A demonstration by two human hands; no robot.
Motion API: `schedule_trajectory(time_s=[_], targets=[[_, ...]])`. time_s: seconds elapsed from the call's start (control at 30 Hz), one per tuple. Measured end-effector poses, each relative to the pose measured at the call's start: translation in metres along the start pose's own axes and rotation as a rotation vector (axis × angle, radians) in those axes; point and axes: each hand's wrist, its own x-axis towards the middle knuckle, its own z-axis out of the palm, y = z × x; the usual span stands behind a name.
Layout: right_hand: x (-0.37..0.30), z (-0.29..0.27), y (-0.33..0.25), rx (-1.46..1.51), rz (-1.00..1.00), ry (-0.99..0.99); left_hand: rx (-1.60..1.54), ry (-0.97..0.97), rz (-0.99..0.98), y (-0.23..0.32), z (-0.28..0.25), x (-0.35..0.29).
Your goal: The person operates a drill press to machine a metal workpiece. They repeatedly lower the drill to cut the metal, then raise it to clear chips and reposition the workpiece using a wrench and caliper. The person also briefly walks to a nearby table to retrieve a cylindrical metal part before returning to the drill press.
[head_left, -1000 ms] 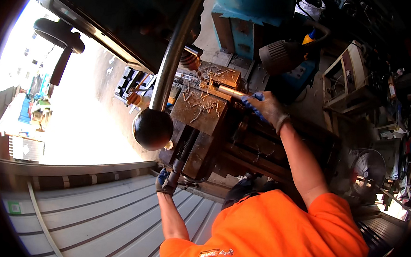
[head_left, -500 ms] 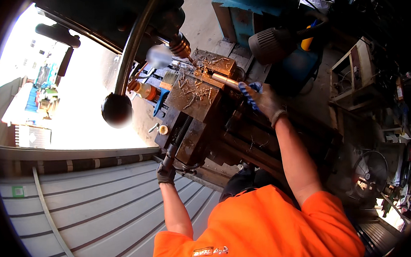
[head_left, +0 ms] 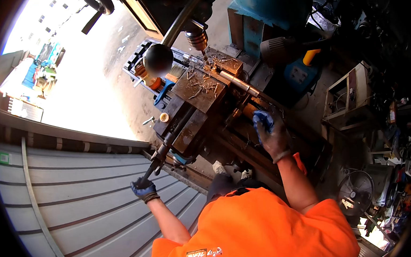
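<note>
My gloved left hand (head_left: 144, 188) is closed around the dark handle (head_left: 152, 170) at the near end of the machine vise (head_left: 184, 94). A round metal bar (head_left: 240, 83) sits with its far end at the vise jaws, and its near end sticks out to the right. My right hand (head_left: 272, 133), in a blue and dark glove, is off the bar, just below its free end. Its fingers look apart, with nothing seen in them. Above the jaws hangs a drill chuck (head_left: 196, 38) with a bit. Curly metal chips (head_left: 204, 87) lie over the vise top.
A lever with a black ball knob (head_left: 158, 60) hangs over the left side. By the vise are a blue-handled brush (head_left: 164, 91) and an orange-brown container (head_left: 151, 80). A lamp (head_left: 276, 52) stands at right, a fan (head_left: 356, 192) at lower right, a slatted wall (head_left: 87, 201) at left.
My right hand has let go of the bar and moved down, away from it. My left hand has swung down and left with the vise handle. The whole view has shifted a little.
</note>
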Motion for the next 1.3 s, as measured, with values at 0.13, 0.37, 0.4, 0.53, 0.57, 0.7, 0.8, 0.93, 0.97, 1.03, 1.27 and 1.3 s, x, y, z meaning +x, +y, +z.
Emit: schedule_trajectory(time_s=[0.13,0.37,0.4,0.53,0.57,0.7,0.8,0.93,0.97,1.03,1.27,1.3], targets=[[-0.032,0.03,-0.027,0.006,-0.089,-0.309,-0.033,-0.124,0.248,0.019,0.078,-0.115],[-0.065,0.116,-0.113,0.362,-0.55,-0.55,0.583,-0.543,0.582,-0.062,0.183,-0.223],[-0.063,0.124,-0.13,0.385,-0.598,-0.463,0.623,-0.575,0.567,-0.07,0.183,-0.221],[-0.053,0.159,-0.168,0.415,-0.559,-0.262,0.455,-0.558,0.333,-0.085,0.196,-0.218],[-0.053,0.165,-0.165,0.486,-0.519,-0.356,0.473,-0.571,0.322,-0.08,0.202,-0.219],[-0.038,0.187,-0.158,0.734,-0.275,-0.918,0.693,-0.662,0.418,-0.051,0.216,-0.204],[-0.028,0.201,-0.165,0.535,-0.208,-1.314,0.963,-0.907,0.402,-0.028,0.244,-0.211],[-0.054,0.201,-0.168,0.755,-0.378,-0.904,1.237,-0.908,0.363,-0.016,0.245,-0.214],[-0.053,0.2,-0.172,0.753,-0.391,-0.906,1.164,-0.86,0.389,-0.019,0.237,-0.214],[-0.055,0.199,-0.176,0.752,-0.406,-0.905,1.024,-0.764,0.427,-0.028,0.227,-0.221],[-0.129,0.197,-0.094,0.635,-0.556,-0.911,0.783,-0.824,0.741,-0.084,0.158,-0.248],[-0.134,0.193,-0.088,0.615,-0.569,-0.93,0.766,-0.805,0.706,-0.087,0.161,-0.251]])
